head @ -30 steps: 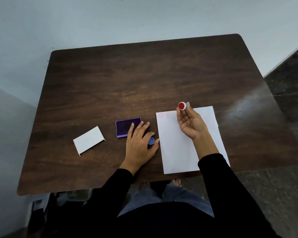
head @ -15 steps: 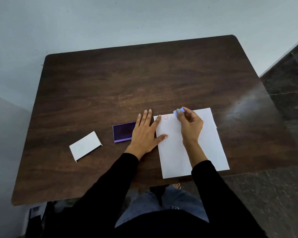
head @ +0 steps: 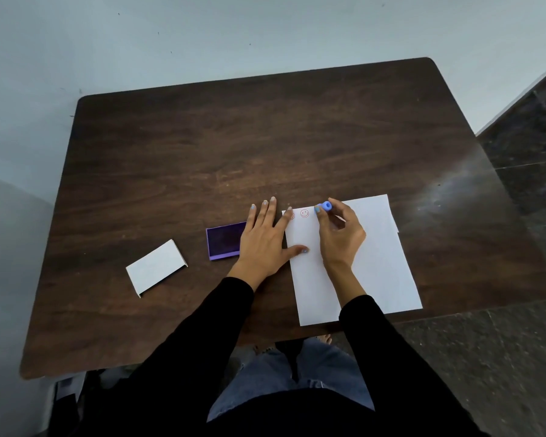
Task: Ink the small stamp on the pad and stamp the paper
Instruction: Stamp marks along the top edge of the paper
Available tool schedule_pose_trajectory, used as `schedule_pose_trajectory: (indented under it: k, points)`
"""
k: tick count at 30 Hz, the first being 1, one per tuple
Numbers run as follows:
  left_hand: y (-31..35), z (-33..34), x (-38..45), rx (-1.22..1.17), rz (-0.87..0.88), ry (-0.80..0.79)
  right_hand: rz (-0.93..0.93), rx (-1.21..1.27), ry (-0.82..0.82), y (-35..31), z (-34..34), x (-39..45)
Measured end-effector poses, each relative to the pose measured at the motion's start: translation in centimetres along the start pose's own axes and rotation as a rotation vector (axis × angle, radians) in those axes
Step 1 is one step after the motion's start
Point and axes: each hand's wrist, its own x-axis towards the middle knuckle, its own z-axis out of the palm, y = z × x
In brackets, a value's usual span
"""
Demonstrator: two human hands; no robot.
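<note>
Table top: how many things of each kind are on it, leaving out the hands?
Paper sheet: 1
Purple ink pad: 1
Small blue stamp: 1
White card box: 1
Total: 4

Small blue stamp [head: 325, 206], pinched upright, pressed on far edge of paper [head: 372, 257]. White sheet flat at near right of table, two red smiley prints [head: 304, 213] along far left edge, left one partly hidden. Purple ink pad [head: 223, 240] open, flat, just left of paper.
</note>
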Motion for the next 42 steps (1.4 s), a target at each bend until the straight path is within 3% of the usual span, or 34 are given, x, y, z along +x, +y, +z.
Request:
schedule_pose_trajectory:
  k: [42]
  points:
    - [-0.1, -0.1, -0.3, -0.133, -0.019, 0.049, -0.036, -0.304, -0.189, -1.3, 0.0, 1.6]
